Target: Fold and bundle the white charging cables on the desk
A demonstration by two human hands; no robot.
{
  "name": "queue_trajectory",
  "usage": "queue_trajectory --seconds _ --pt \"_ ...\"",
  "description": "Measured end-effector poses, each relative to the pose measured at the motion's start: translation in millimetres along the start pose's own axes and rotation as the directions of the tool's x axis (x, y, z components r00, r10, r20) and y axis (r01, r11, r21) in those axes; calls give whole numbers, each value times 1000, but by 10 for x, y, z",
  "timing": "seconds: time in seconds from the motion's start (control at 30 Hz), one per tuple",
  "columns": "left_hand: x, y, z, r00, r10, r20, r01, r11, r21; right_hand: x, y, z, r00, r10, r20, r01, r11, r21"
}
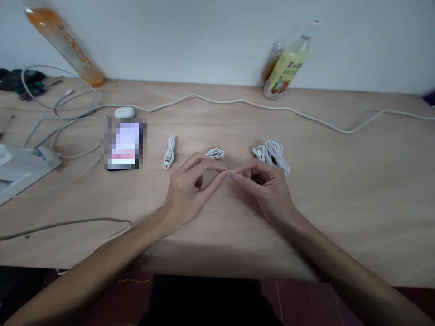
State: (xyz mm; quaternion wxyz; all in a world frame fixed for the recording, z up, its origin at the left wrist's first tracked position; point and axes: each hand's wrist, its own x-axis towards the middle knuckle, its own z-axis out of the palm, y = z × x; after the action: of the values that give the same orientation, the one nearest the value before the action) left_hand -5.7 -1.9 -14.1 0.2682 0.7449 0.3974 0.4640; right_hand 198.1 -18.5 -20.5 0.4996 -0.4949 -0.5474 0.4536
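Between the fingertips of both hands is a short, thin white strand (230, 171), too small to name for certain. My left hand (186, 190) pinches its left end with thumb and forefinger. At the other end, my right hand (268, 185) is also closed in a pinch. Just beyond the fingers lies a small coiled white cable (215, 154). Farther left is another coiled white USB cable (169, 152), its metal plug showing. A larger bundle of white cables (277, 153) lies behind my right hand, which partly covers it.
A phone (125, 145), blurred out, and a white earbud case (124, 112) lie to the left. A white power strip (30, 167) has cables around it. An orange drink bottle (64, 45) and a yellow one (288, 68) stand by the wall. A long white cable (244, 102) crosses the table.
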Motion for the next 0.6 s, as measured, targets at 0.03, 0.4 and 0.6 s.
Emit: queue_trajectory --seconds 0.03,0.4,0.6 --pt "1 0 0 1000 9 -4 -9 1000 2 0 -6 2 1000 4 -3 -4 1000 -7" --pt "-50 -30 17 984 177 31 -180 967 181 -36 -37 25 1000 14 15 -13 998 -68" --pt "-81 -57 9 969 238 71 -249 928 277 -49 -14 32 999 22 44 -18 997 -72"
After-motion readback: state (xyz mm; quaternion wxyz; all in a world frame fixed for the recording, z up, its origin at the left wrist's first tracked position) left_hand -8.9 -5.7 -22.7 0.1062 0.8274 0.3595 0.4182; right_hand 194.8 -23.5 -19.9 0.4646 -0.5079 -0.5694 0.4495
